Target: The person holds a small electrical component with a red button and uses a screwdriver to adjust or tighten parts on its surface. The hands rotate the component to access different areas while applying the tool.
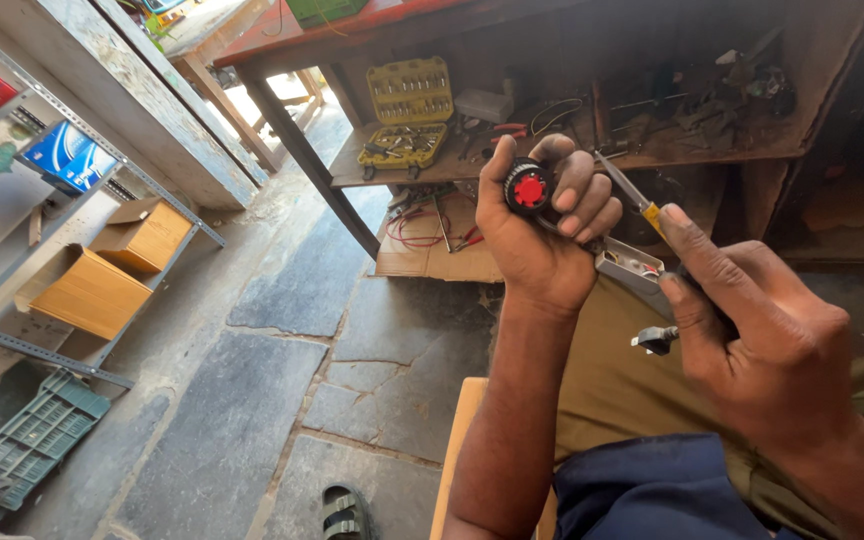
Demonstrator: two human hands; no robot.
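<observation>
Here, centre frame: left hand [537,235] in closed grip around a small black device with red round cap [528,189], raised above the lap. Right hand [762,335], lower right, pinching a yellow-handled screwdriver [642,205], tip angled toward the device. Behind, upper centre, open yellow socket set [408,112] on a wooden shelf [552,160].
</observation>
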